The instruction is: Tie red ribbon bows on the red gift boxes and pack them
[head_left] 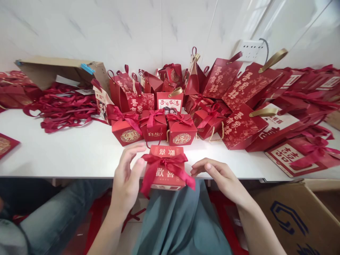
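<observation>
A red gift box with gold lettering sits at the front edge of the white table, directly before me. A dark red ribbon is tied in a bow across its top, and its tails hang down at both sides. On the box's left is my left hand, fingers apart and curved around that side without a visible grip. My right hand hovers to the right of the box, fingers loosely bent and holding nothing. Just behind stand small red boxes with bows, among them a box with a round gold emblem.
Loose red ribbons spill from a tipped cardboard carton at the back left. Many finished red boxes crowd the table's back and right. A large cardboard box stands low at right. Another person's jeans-clad leg is at left.
</observation>
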A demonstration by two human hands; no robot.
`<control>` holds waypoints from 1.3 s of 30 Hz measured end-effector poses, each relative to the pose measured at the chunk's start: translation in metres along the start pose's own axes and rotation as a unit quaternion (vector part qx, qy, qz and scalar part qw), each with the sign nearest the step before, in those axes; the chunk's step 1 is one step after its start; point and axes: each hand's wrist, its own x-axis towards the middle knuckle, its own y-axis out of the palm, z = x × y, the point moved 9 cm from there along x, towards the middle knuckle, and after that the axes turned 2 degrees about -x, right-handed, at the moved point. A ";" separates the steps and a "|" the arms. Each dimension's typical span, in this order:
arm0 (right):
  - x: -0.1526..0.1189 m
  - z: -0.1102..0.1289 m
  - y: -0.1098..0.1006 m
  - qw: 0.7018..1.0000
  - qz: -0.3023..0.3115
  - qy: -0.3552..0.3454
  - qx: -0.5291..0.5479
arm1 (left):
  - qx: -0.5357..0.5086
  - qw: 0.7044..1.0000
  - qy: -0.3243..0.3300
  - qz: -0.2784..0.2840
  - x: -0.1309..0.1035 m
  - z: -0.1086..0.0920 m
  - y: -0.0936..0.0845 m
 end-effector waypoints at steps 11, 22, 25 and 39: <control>-0.004 0.045 0.017 0.955 -0.138 -0.157 -0.210 | 0.281 0.950 0.130 -0.027 -0.023 -0.038 0.008; 0.012 0.070 0.081 0.876 -0.004 -0.242 -0.417 | 0.420 0.885 0.196 0.055 -0.015 -0.057 0.028; 0.014 0.064 0.079 0.881 -0.014 -0.232 -0.412 | 0.426 0.876 0.214 0.077 -0.016 -0.060 0.029; 0.013 0.061 0.075 0.876 -0.001 -0.267 -0.401 | 0.061 0.931 -0.288 0.217 -0.044 0.022 -0.002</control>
